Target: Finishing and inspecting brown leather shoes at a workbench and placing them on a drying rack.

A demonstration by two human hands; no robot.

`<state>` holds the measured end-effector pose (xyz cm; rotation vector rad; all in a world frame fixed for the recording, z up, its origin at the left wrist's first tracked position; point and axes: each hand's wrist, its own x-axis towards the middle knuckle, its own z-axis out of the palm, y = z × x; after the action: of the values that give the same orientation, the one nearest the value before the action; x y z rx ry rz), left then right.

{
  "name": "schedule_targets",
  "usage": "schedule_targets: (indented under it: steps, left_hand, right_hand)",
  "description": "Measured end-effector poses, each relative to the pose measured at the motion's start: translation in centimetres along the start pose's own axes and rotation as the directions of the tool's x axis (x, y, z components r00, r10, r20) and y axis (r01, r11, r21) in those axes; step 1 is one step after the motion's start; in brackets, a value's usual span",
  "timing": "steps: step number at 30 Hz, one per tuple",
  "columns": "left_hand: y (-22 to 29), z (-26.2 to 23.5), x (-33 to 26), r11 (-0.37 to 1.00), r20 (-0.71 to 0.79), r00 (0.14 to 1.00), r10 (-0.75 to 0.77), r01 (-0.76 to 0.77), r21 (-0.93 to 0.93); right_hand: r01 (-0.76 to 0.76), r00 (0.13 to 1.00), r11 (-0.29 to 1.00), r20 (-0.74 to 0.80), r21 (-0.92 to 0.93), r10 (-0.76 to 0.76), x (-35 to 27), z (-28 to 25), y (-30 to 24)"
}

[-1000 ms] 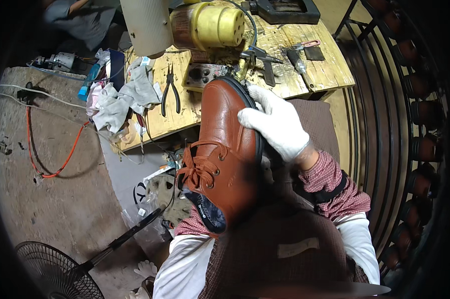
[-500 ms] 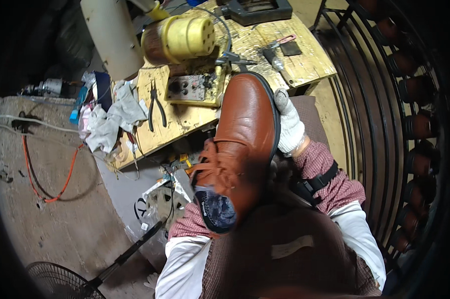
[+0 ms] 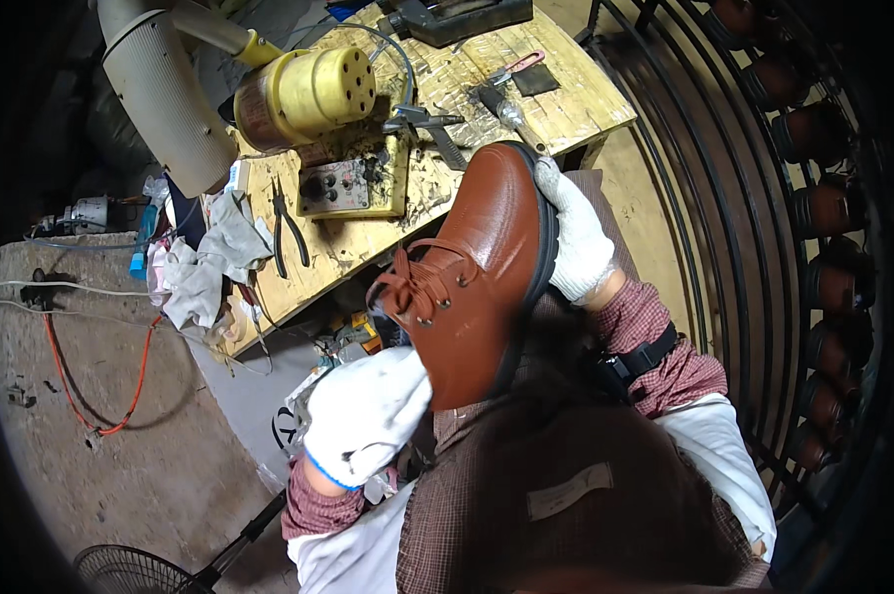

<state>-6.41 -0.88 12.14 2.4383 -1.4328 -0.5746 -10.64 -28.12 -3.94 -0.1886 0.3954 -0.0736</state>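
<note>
Brown lace-up boot held tilted above the lap, toe up toward the wooden workbench, heel end down toward the body. Dark sole edge visible along the boot's right side; laces tied near the middle of the upper.

Right hand in a white glove, wrapped around the sole edge near the toe, fingers curled over the rim and closed on the boot. Checked sleeve and a dark strap at the forearm behind it.

Left hand in a white glove with a blue cuff, at the heel end of the boot, touching its lower part. Fingers bent, hand loosely closed; whether it grips the heel or merely props it: cannot tell, contact side hidden.

On the workbench beyond the toe: yellow cylindrical motor housing with vent holes, a grey duct to its left, a yellow control box with knobs just below the motor. Black-handled pliers left of the box. Crumpled rags at the bench's left edge. Hammer and a dark vise toward the far end.

Orange cable on the concrete floor to the left; fan grille at lower left. Curved black rack to the right carrying brown shoes.
</note>
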Motion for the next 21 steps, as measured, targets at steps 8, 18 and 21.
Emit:
schedule_targets:
  steps: [8,18,21]
  left_hand:
    - [-6.6,9.1,4.2,0.843,-0.136,0.875,0.465,-0.391,0.371]
    - [-6.3,11.1,5.0,0.549,-0.174,0.85,0.497,-0.152,0.822]
    - [-6.2,10.5,5.0,0.755,-0.222,0.87,0.44,-0.224,0.616]
  right_hand:
    - [-0.102,0.992,0.994,-0.073,-0.043,0.099,-1.0,3.0,0.4]
    - [0.225,0.967,0.576,0.11,-0.786,-0.229,-4.5,3.2,1.1]
    - [0.203,0.976,0.593,0.114,-0.779,-0.184,-5.5,4.0,1.3]
